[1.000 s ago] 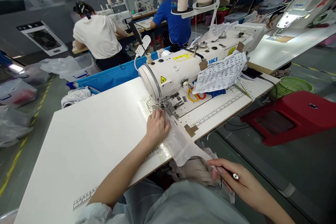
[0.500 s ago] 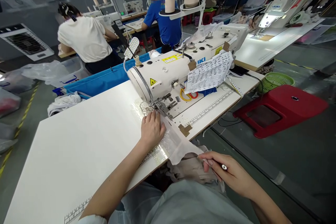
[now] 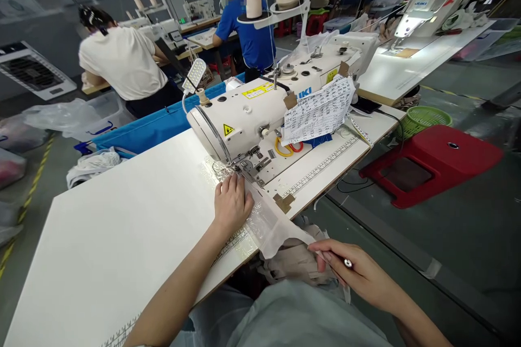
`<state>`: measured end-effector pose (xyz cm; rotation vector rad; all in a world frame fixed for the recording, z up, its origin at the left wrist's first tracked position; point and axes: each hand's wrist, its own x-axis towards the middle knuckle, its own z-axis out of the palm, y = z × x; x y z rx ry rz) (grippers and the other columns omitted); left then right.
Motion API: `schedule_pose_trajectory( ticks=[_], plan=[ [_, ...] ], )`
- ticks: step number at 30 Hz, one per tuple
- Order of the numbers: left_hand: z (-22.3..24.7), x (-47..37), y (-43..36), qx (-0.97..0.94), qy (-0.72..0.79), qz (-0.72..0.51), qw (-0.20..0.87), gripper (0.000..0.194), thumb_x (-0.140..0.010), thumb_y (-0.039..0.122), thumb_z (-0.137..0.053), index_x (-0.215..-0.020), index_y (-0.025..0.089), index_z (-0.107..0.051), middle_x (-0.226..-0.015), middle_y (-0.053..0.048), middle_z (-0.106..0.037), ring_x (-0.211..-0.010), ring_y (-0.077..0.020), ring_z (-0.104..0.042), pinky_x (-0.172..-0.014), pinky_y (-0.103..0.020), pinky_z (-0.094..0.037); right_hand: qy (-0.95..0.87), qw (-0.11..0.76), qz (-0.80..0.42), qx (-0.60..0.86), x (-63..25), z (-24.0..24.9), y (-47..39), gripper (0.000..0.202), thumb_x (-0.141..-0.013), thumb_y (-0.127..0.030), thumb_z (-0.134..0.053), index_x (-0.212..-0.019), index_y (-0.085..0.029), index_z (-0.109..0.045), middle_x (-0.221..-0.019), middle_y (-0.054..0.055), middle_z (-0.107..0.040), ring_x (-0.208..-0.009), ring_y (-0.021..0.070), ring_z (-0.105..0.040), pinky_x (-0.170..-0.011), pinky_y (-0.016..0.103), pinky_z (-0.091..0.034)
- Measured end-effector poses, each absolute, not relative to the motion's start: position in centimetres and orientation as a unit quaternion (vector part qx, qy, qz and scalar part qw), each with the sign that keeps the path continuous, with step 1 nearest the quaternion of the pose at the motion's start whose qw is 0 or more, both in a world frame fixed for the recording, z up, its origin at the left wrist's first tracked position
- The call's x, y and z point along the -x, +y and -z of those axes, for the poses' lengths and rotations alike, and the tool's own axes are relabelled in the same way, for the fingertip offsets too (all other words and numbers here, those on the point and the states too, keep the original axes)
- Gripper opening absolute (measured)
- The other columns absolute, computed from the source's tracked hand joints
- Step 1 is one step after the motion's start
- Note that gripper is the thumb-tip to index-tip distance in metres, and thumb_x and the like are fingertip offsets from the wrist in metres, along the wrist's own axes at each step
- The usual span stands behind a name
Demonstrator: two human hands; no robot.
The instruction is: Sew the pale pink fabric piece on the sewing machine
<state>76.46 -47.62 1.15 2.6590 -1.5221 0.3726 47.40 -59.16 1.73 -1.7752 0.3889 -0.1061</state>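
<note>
My left hand [image 3: 232, 203] lies flat with its fingers stretched out, pressing a sheer white fabric piece [image 3: 271, 226] onto the table just in front of the needle area of a white sewing machine [image 3: 240, 114]. The fabric runs from under the machine's foot and over the table's front edge. Off that edge, my right hand [image 3: 358, 268] is closed, pinching the fabric's far end between thumb and fingers. A small tool with a round shiny metal end [image 3: 347, 263] pokes out of the same hand; its kind is hidden. Beige cloth [image 3: 295, 265] hangs below.
Scissors with yellow and red handles [image 3: 284, 147] lie by the machine, under a handwritten sheet [image 3: 319, 111]. A ruler scale [image 3: 321, 168] runs along the table [image 3: 134, 227]. To the right stand a red stool [image 3: 459, 157] and a green basket [image 3: 429, 119]. Other people sit at machines beyond.
The whole view has shifted slightly. Both hands keep their hold on the fabric, with little visible movement against the machine.
</note>
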Motion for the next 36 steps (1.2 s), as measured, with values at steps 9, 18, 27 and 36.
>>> schedule_pose_trajectory(
  ticks=[9, 18, 27, 36],
  plan=[
    [-0.8, -77.1, -47.7, -0.857, -0.496, -0.128, 0.045, 0.050, -0.095, 0.033, -0.036, -0.134, 0.007, -0.052, -0.141, -0.020, -0.052, -0.131, -0.0338, -0.045, -0.106, -0.052, -0.038, 0.177, 0.627, 0.036, 0.758, -48.0, -1.8, -59.3, 0.052, -0.100, -0.058, -0.035, -0.116, -0.017, -0.063, -0.081, 0.006, -0.064, -0.048, 0.0079, -0.042, -0.047, 0.021, -0.044],
    [-1.9, -75.9, -47.1, -0.846, -0.517, -0.117, 0.060, 0.042, -0.096, 0.030, -0.039, -0.130, 0.011, -0.056, -0.131, -0.017, -0.057, -0.127, -0.0328, -0.045, -0.105, -0.049, -0.039, 0.165, 0.633, 0.051, 0.754, -48.2, -1.7, -59.2, 0.041, -0.102, -0.048, -0.037, -0.126, -0.021, -0.058, -0.088, 0.006, -0.064, -0.057, 0.0120, -0.058, -0.054, 0.024, -0.050],
    [-1.7, -75.4, -47.2, -0.842, -0.526, -0.105, 0.064, 0.040, -0.095, 0.028, -0.041, -0.128, 0.010, -0.056, -0.128, -0.016, -0.056, -0.123, -0.0323, -0.045, -0.106, -0.048, -0.038, 0.173, 0.610, 0.057, 0.771, -48.4, -1.4, -59.4, 0.040, -0.103, -0.045, -0.038, -0.128, -0.021, -0.057, -0.085, 0.006, -0.063, -0.057, 0.0124, -0.055, -0.052, 0.024, -0.045],
    [-1.7, -75.4, -47.1, -0.841, -0.528, -0.100, 0.066, 0.041, -0.096, 0.029, -0.040, -0.129, 0.009, -0.055, -0.127, -0.018, -0.055, -0.123, -0.0320, -0.045, -0.106, -0.047, -0.038, 0.156, 0.594, 0.075, 0.785, -50.2, -0.8, -59.5, 0.041, -0.103, -0.044, -0.037, -0.127, -0.018, -0.058, -0.083, 0.006, -0.064, -0.061, 0.0129, -0.053, -0.056, 0.024, -0.045]
  ],
)
